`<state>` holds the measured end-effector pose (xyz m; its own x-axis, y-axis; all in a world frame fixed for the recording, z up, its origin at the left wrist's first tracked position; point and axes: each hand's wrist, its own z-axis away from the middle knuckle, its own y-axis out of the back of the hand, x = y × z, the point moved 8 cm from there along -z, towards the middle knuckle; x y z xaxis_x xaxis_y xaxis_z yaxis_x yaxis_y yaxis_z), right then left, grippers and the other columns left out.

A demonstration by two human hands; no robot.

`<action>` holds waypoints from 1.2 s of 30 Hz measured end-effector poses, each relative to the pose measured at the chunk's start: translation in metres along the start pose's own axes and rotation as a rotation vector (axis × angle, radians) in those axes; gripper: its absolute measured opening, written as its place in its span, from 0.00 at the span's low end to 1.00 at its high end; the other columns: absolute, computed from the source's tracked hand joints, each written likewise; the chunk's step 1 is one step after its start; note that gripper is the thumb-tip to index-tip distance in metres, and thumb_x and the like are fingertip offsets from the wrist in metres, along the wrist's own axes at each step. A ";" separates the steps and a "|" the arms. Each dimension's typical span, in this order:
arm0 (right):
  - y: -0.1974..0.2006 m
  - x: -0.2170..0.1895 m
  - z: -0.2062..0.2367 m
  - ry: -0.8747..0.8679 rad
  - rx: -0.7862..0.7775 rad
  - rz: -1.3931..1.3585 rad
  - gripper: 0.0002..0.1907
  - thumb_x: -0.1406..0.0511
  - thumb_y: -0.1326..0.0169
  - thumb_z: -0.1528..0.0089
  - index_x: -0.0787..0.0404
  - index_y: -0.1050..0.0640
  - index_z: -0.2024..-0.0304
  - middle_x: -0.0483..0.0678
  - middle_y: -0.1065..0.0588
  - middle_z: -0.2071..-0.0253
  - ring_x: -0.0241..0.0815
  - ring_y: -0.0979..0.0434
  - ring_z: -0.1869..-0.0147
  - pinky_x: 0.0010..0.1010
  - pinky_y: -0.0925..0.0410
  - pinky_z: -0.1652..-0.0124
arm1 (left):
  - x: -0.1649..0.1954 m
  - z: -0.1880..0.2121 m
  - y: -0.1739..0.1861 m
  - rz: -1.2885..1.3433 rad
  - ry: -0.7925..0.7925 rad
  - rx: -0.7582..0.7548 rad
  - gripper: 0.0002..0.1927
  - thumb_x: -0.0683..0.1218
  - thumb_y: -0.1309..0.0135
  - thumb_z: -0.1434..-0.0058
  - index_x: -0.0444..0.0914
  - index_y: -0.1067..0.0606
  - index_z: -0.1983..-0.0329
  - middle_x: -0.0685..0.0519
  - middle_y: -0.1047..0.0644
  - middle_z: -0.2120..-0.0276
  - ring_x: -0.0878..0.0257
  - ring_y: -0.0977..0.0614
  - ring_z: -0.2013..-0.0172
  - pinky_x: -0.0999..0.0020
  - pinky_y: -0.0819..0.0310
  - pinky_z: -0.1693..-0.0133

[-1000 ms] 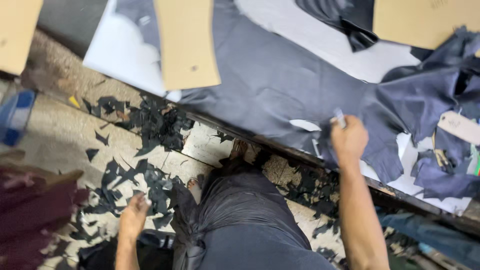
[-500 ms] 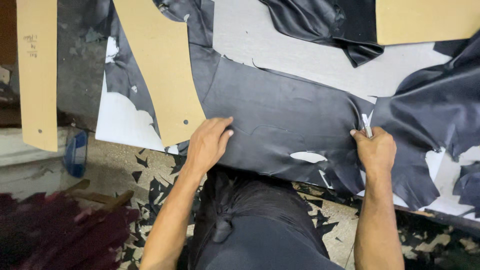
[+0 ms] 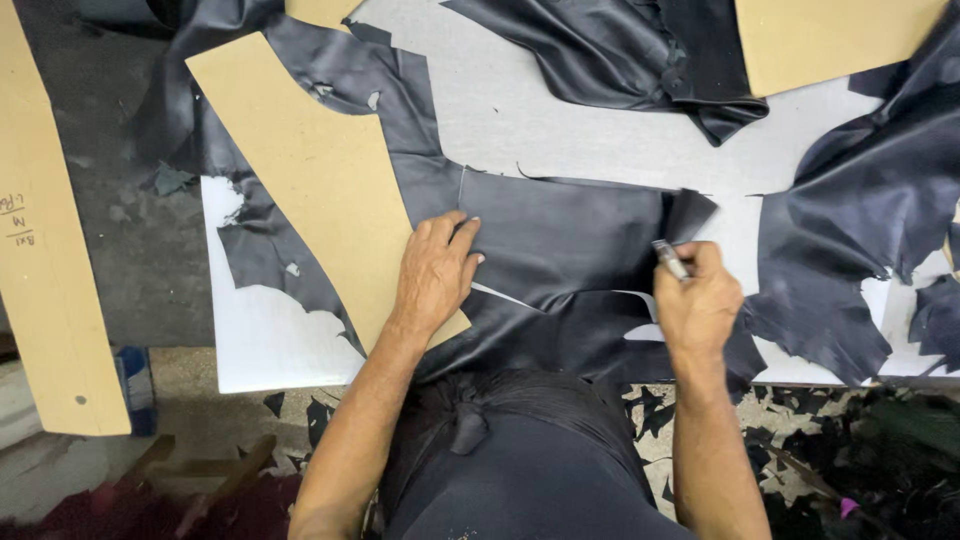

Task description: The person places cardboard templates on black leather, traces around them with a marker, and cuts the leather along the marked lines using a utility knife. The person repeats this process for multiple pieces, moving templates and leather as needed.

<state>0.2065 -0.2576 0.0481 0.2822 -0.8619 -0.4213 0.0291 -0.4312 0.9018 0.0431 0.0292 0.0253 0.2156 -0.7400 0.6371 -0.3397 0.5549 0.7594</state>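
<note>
Leather piece (image 3: pixel 560 235) under left hand (image 3: pixel 433 275).

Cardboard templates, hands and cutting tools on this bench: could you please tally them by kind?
Tan cardboard templates: 4
Hands: 2, left hand, right hand
Metal cutting tool: 1
Total: 7

Flat dark leather (image 3: pixel 570 235), small knife (image 3: pixel 671 260)

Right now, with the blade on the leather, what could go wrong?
The left hand presses the cardboard pattern and dark leather close to the knife held by the right hand, so a slip might nick its fingers. The leather is rumpled near the table edge, so the cut may wander.
</note>
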 end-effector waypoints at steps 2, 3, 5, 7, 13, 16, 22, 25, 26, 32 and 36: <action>-0.025 -0.044 0.017 -0.027 -0.127 -0.247 0.06 0.67 0.39 0.36 0.62 0.20 0.57 0.52 0.22 0.73 0.44 0.22 0.72 0.36 0.32 0.70 | -0.011 -0.005 0.002 0.053 -0.004 -0.002 0.19 0.40 0.40 0.39 0.36 0.22 0.43 0.49 0.24 0.48 0.51 0.24 0.49 0.57 0.28 0.46; -0.037 -0.070 0.024 0.063 -0.224 -0.345 0.11 0.67 0.38 0.38 0.63 0.21 0.54 0.51 0.20 0.69 0.41 0.20 0.68 0.33 0.30 0.67 | -0.018 -0.007 0.003 0.069 0.029 0.000 0.17 0.39 0.41 0.37 0.36 0.21 0.44 0.49 0.23 0.49 0.51 0.23 0.50 0.58 0.28 0.47; -0.043 -0.098 0.026 0.142 -0.311 -0.556 0.19 0.66 0.37 0.41 0.65 0.22 0.48 0.50 0.20 0.60 0.38 0.18 0.60 0.28 0.28 0.61 | -0.031 -0.013 0.006 0.101 0.094 0.008 0.15 0.38 0.43 0.34 0.37 0.21 0.44 0.51 0.22 0.51 0.53 0.22 0.52 0.59 0.26 0.48; -0.039 -0.101 0.015 0.129 -0.282 -0.788 0.24 0.64 0.38 0.42 0.66 0.25 0.45 0.51 0.23 0.48 0.39 0.20 0.52 0.25 0.27 0.55 | -0.037 -0.022 0.012 0.114 0.091 0.044 0.13 0.41 0.44 0.31 0.37 0.22 0.44 0.52 0.22 0.48 0.53 0.22 0.48 0.59 0.26 0.45; -0.058 -0.032 -0.011 -0.288 -0.197 -0.322 0.30 0.57 0.33 0.41 0.69 0.28 0.45 0.53 0.20 0.62 0.47 0.19 0.63 0.35 0.27 0.63 | -0.004 -0.026 0.020 0.031 -0.141 0.156 0.36 0.60 0.44 0.40 0.29 0.28 0.39 0.31 0.29 0.41 0.38 0.31 0.38 0.46 0.37 0.39; -0.084 -0.035 -0.012 -0.193 -0.250 -0.081 0.29 0.54 0.32 0.44 0.70 0.24 0.52 0.59 0.21 0.70 0.55 0.20 0.68 0.43 0.29 0.66 | 0.039 0.008 -0.016 0.295 -0.343 -0.088 0.36 0.63 0.44 0.40 0.31 0.28 0.41 0.33 0.28 0.44 0.39 0.32 0.38 0.44 0.37 0.36; -0.109 -0.063 -0.034 -0.124 -0.486 0.070 0.17 0.56 0.42 0.36 0.65 0.25 0.60 0.64 0.26 0.77 0.67 0.24 0.68 0.52 0.33 0.66 | 0.100 0.049 -0.110 0.353 -0.984 -0.436 0.31 0.59 0.51 0.38 0.36 0.27 0.38 0.38 0.28 0.36 0.46 0.32 0.31 0.51 0.40 0.30; -0.105 -0.124 -0.044 0.239 -0.363 -0.084 0.09 0.67 0.48 0.40 0.62 0.24 0.58 0.64 0.25 0.72 0.69 0.24 0.66 0.54 0.33 0.68 | 0.103 0.050 -0.142 0.128 -1.009 -0.476 0.39 0.62 0.54 0.49 0.33 0.29 0.40 0.40 0.29 0.39 0.48 0.32 0.34 0.53 0.43 0.32; -0.101 -0.144 -0.046 0.352 -0.292 -0.154 0.07 0.69 0.50 0.41 0.61 0.24 0.60 0.63 0.25 0.71 0.69 0.24 0.65 0.53 0.33 0.67 | 0.102 0.049 -0.147 0.143 -0.974 -0.509 0.30 0.57 0.57 0.37 0.33 0.30 0.38 0.44 0.30 0.36 0.53 0.33 0.32 0.60 0.42 0.28; -0.108 -0.139 -0.063 -0.145 -0.373 -0.145 0.07 0.64 0.43 0.38 0.62 0.21 0.61 0.61 0.26 0.79 0.62 0.25 0.76 0.48 0.34 0.72 | 0.089 0.035 -0.147 -0.053 -1.062 -0.227 0.29 0.54 0.60 0.32 0.35 0.32 0.33 0.50 0.33 0.29 0.59 0.35 0.26 0.62 0.46 0.22; -0.099 -0.141 -0.059 -0.014 -0.259 -0.200 0.10 0.63 0.42 0.38 0.64 0.22 0.61 0.62 0.26 0.76 0.61 0.25 0.76 0.46 0.34 0.73 | 0.096 0.047 -0.160 0.077 -1.027 -0.427 0.34 0.60 0.60 0.36 0.34 0.33 0.34 0.49 0.35 0.29 0.58 0.38 0.26 0.58 0.52 0.23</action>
<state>0.2201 -0.0780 0.0238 0.2327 -0.7716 -0.5920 0.3258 -0.5117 0.7950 0.0747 -0.1485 -0.0415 -0.7192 -0.5514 0.4227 0.0656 0.5518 0.8314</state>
